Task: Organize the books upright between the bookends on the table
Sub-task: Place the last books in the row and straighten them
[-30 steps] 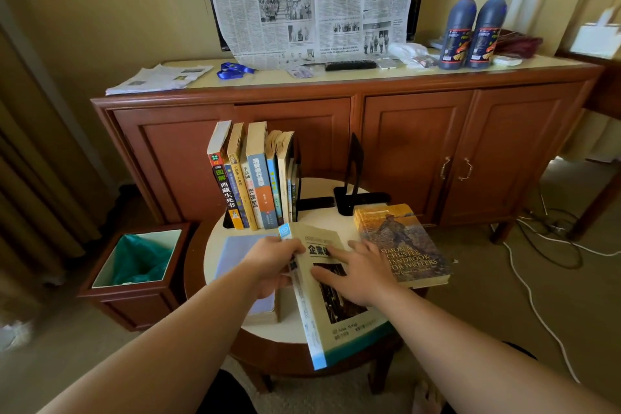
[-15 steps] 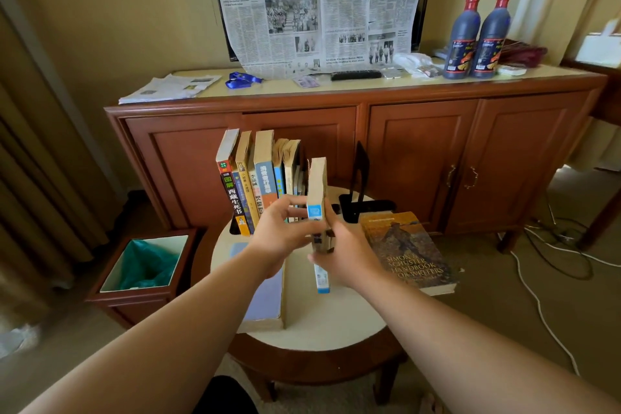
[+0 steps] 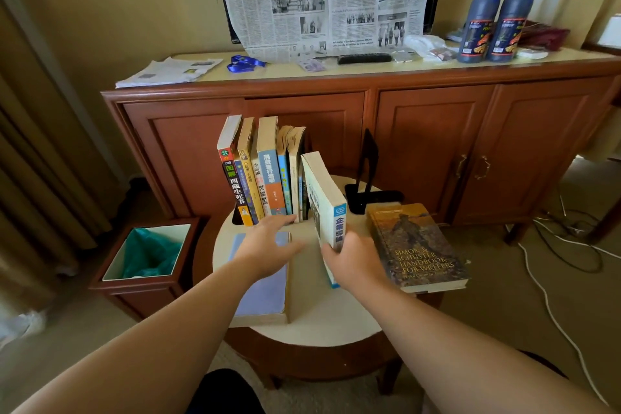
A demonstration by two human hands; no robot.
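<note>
Fingers (image 3: 331, 250) of right hand (image 3: 356, 264) grip upright book (image 3: 327, 203).

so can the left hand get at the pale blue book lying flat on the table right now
Probably yes. The left hand is open, holds nothing and hovers right over the flat pale blue book. Nothing lies on its cover, and the white-spined book in the right hand stands off to the side.

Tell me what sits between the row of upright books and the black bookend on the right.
In the head view, only the white-and-blue book that the right hand grips, tilted, stands between the upright row and the right bookend.
</note>
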